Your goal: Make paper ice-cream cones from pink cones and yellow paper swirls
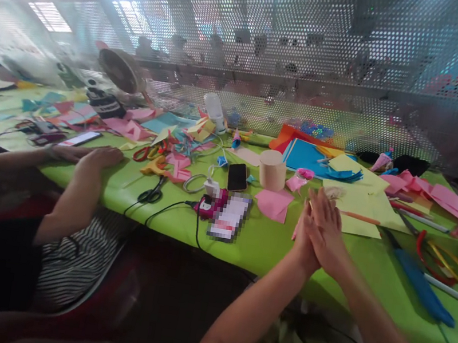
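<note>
My left hand (306,243) and my right hand (329,236) are pressed palm to palm above the green tabletop, with the right fingers lying over the left. The fingers are close together, and whatever is between the palms is hidden. A sliver of pink shows at the outer edge of my left hand; I cannot tell whether it is held or lies behind. Just beyond the fingertips is a pale crumpled lump (335,193) on yellow paper sheets (361,199). An orange stick (361,218) lies beside my right hand. Left of my hands is a pink paper piece (273,204).
A beige cylinder (271,170), a black phone (238,177) and a magenta power strip (208,206) with cables stand to the left. A blue cutter (424,283) and scissors (440,262) lie right. A co-worker's arms (83,183) rest at the left edge. Behind rises a perforated screen (273,57).
</note>
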A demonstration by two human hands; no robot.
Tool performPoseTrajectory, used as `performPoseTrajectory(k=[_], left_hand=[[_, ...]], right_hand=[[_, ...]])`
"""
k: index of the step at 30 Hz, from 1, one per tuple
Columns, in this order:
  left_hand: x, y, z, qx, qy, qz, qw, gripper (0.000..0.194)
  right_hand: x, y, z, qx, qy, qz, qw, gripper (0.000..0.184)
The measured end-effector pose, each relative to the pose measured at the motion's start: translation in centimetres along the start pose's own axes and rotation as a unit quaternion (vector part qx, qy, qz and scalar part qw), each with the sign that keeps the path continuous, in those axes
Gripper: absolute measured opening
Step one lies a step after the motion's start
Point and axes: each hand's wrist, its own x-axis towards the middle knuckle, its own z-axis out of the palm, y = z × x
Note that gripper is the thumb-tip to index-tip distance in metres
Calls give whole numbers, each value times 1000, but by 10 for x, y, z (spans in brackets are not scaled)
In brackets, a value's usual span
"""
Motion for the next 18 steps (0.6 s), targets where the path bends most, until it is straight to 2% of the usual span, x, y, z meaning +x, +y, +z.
performPoseTrajectory(k=[2,4,6,8,10,14,18], left_hand=[[-3,-1,0,1,-4,-31,1000,61],[-7,-2,-2,-9,-14,-83,996,63],[-10,-2,-7,-27,4,-122,992,65],[-8,0,-14,-39,27,-127,991,66],[-3,3,-19,-43,41,-117,991,67],[9,4,-19,-52,54,-103,992,67],[8,5,-10,-26,20,-122,992,70]], right_hand=[[9,4,-3,-3,22,21,1000,66],[25,10,-15,1,61,39,997,65],[37,14,-32,30,99,30,994,63],[38,14,-47,66,124,12,990,59],[28,13,-59,84,117,6,990,52],[4,13,-64,37,36,-16,999,30],[-3,15,-62,40,39,-10,998,31]])
